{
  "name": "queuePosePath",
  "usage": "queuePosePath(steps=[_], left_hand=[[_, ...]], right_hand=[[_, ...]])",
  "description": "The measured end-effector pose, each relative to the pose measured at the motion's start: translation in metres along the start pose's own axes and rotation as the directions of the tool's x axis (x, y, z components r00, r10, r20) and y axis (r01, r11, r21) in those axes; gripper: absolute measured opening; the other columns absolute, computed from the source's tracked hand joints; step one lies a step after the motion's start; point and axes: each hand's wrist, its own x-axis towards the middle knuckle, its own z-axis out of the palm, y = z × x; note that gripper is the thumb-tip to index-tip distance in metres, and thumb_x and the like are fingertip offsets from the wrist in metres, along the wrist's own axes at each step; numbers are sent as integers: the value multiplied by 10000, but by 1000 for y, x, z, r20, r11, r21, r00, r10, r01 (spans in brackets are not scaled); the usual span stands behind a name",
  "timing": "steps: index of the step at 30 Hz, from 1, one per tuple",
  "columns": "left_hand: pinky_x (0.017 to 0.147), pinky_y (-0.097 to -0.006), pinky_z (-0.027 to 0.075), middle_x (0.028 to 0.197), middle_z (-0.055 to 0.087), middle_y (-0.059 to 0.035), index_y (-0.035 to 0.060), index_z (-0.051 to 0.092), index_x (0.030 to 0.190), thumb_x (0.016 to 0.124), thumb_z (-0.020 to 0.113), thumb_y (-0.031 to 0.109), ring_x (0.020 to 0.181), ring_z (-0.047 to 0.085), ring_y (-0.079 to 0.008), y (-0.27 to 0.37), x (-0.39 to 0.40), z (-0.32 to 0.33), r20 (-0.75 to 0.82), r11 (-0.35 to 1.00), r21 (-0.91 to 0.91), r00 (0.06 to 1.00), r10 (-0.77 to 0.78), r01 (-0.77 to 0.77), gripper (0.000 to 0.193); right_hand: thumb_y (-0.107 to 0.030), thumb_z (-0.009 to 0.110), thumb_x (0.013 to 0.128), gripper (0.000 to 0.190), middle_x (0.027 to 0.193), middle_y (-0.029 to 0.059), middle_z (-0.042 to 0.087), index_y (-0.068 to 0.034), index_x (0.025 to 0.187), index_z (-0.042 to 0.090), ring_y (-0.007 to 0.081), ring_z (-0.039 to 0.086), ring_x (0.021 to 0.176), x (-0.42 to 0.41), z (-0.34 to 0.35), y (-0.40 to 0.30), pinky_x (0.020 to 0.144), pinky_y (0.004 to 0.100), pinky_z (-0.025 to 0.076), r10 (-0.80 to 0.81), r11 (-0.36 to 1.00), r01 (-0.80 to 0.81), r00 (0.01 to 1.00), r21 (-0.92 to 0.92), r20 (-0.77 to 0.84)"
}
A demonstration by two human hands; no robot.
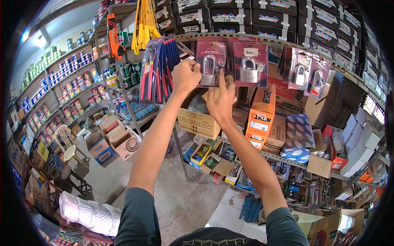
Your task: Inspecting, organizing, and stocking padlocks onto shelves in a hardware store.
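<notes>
Blister-packed padlocks hang from a perforated metal rail (pixel 277 39). My left hand (pixel 186 75) is raised with curled fingers at the left edge of a padlock pack (pixel 210 66); whether it pinches the pack cannot be told. My right hand (pixel 222 98) has its fingers spread, with one fingertip at the lower right of that same pack. Right beside it hangs another padlock pack (pixel 250 66) with a white sticker. To the left of my left hand are hanging packs of red-and-black tools (pixel 150 77). Smaller padlock packs (pixel 300 72) hang farther right.
Black boxes (pixel 231 17) are stacked above the rail. Below my hands are a cardboard carton (pixel 197 123) and orange boxes (pixel 261 117) on a shelf. Yellow-handled tools (pixel 144 30) and an orange handsaw (pixel 114 40) hang at left. A plastic chair (pixel 70 152) stands on the floor.
</notes>
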Motion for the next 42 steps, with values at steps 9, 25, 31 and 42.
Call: queuePosePath(steps=[9, 25, 31, 42], left_hand=[[823, -427, 561, 844, 764, -164, 25, 767, 912, 892, 725, 238, 848, 748, -350, -6, 9, 23, 29, 995, -29, 995, -99, 100, 218], [703, -291, 608, 923, 761, -144, -81, 728, 1077, 965, 713, 104, 788, 750, -182, -56, -27, 17, 340, 870, -462, 940, -6, 173, 217], [730, -287, 602, 958, 761, -143, -73, 732, 1089, 980, 688, 90, 822, 754, -191, -64, -46, 19, 402, 840, -473, 914, -61, 264, 201], [721, -262, 545, 960, 735, -42, -25, 694, 1118, 985, 723, 206, 809, 692, -115, -65, -200, 16, 502, 641, -630, 860, -93, 438, 269]], right_hand=[[-214, 668, 931, 776, 1395, 317, 461, -117, 1623, 331, 453, 431, 1317, 14, -1, 12, 1123, 546, 305, 209, 974, -217, 972, 61, 107], [-194, 686, 883, 864, 1466, 293, 377, -156, 1643, 278, 452, 420, 1284, -5, -8, 3, 1094, 578, 310, 202, 979, -201, 975, -17, 98], [-189, 660, 919, 809, 1509, 270, 351, -149, 1636, 286, 456, 368, 1403, -23, -17, 5, 1142, 570, 297, 165, 986, -165, 984, -5, 74], [-148, 621, 978, 632, 1441, 224, 505, -40, 1566, 415, 345, 522, 1310, -151, -150, -8, 1094, 407, 414, 232, 972, -237, 955, 3, 184]])
